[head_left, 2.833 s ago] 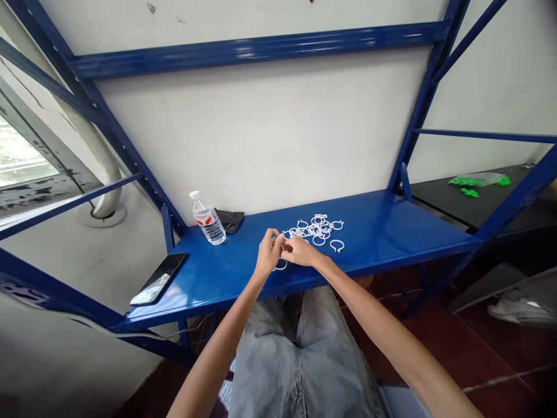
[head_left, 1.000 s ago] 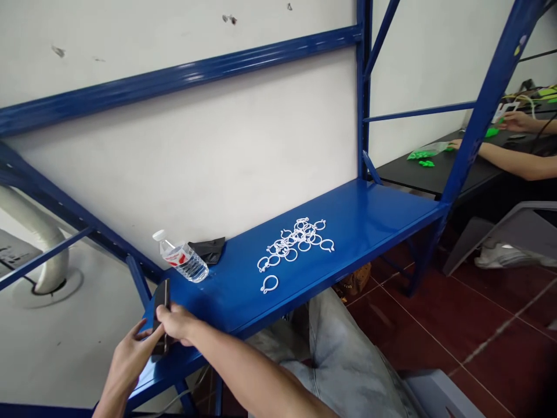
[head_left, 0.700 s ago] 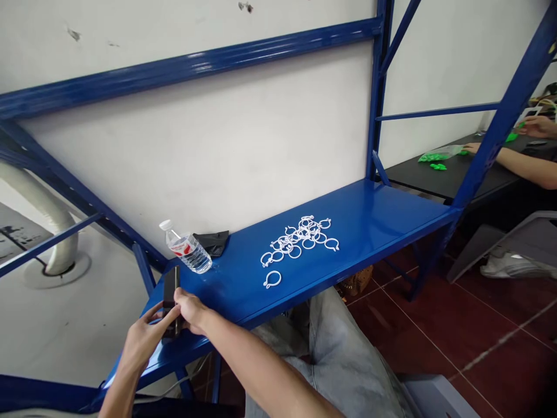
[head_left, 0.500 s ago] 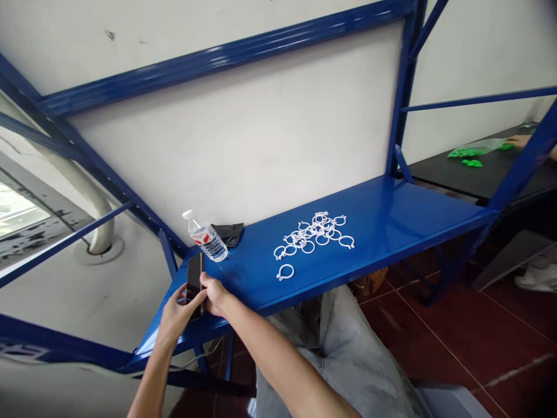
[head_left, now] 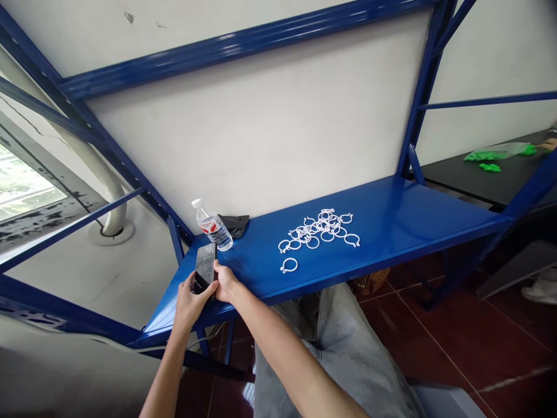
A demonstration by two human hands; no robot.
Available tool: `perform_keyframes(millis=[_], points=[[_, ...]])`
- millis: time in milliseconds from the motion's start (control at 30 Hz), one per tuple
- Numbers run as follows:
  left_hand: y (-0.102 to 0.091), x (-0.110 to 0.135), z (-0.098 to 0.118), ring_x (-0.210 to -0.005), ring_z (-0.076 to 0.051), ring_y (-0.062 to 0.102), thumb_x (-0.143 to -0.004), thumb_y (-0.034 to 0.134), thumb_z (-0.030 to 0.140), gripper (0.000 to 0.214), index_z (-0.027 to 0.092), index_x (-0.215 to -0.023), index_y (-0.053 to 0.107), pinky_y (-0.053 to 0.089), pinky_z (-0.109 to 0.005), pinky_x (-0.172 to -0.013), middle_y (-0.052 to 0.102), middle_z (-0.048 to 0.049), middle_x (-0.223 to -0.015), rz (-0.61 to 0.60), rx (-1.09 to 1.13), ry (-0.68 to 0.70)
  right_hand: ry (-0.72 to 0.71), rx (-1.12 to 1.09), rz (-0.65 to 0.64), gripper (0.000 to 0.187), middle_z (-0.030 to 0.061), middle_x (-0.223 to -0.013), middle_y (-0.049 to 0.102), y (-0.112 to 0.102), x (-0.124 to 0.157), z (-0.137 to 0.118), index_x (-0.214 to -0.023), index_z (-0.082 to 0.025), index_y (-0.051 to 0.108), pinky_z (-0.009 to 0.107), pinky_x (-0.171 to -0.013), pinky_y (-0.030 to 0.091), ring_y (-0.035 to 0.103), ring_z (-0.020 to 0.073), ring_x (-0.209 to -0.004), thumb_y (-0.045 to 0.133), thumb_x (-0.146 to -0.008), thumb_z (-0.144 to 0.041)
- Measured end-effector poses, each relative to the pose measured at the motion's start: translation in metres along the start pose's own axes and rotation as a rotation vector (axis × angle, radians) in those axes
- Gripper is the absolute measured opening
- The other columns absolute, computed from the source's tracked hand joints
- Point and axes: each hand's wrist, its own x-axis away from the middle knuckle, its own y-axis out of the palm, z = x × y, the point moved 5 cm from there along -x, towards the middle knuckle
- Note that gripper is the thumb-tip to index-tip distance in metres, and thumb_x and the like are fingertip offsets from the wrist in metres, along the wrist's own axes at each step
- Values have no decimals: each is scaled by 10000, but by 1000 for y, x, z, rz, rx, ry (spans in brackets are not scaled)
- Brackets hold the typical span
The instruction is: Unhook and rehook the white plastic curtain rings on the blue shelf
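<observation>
A dark smartphone (head_left: pixel 205 262) is held upright at the left end of the blue shelf, its screen lit grey. My left hand (head_left: pixel 191 301) grips its lower left side, the thumb across the lower part. Along the right edge, my right hand (head_left: pixel 225 283) closes around the phone. Just behind the phone stands a clear water bottle (head_left: pixel 213 226) with a red and white label and a white cap. Several white plastic rings (head_left: pixel 319 229) lie heaped mid-shelf, and a single ring (head_left: pixel 289 265) rests apart, nearer the front edge.
A black pouch (head_left: pixel 237 225) lies behind the bottle against the wall. Blue metal posts and bars frame the shelf (head_left: pixel 383 232). On the right, a black table (head_left: pixel 470 180) bears green pieces (head_left: pixel 489 168) and a bag, beside another person's hand (head_left: pixel 550 144). A grey bin (head_left: pixel 444 400) sits below.
The phone's screen has gone from dark to showing a lit grey display. Both hands still hold it, and the phone appears tilted a little differently. The view has shifted slightly left.
</observation>
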Motion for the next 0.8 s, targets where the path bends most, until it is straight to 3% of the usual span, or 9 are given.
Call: perform_keyframes(millis=[133,533,667,800], points=[[-1,1,0,-1231,-392,645,-602,746,753,1121,97,-1492,559,508,-502,-1102,606,-226,-1391,-11,46,-28,154,-121,-41,580,62,-737,685,2,1,8,-1082,-144,702,358,-694,613,667,220,-633,185,-1134,-402],[-5,8,12,-1199,-379,669,-646,781,691,1003,130,-1454,585,556,-488,-1032,670,-192,-1387,-38,106,21,10,-117,18,373,35,-748,687,-5,-1,-1,-976,-132,674,265,-727,573,661,164,-657,333,-1123,-168],[-7,9,16,-1165,-376,678,-667,772,683,937,134,-1410,616,565,-482,-998,697,-179,-1346,-29,90,53,20,-127,33,346,40,-777,706,-5,2,-1,-999,-120,686,254,-712,567,653,157,-641,376,-1128,-207],[-4,5,14,-1059,-346,705,-693,753,666,872,134,-1375,646,571,-461,-954,747,-152,-1207,-78,93,54,90,-157,-15,427,45,-757,707,-2,5,1,-1050,-122,696,283,-713,583,675,178,-652,300,-1144,-248]])
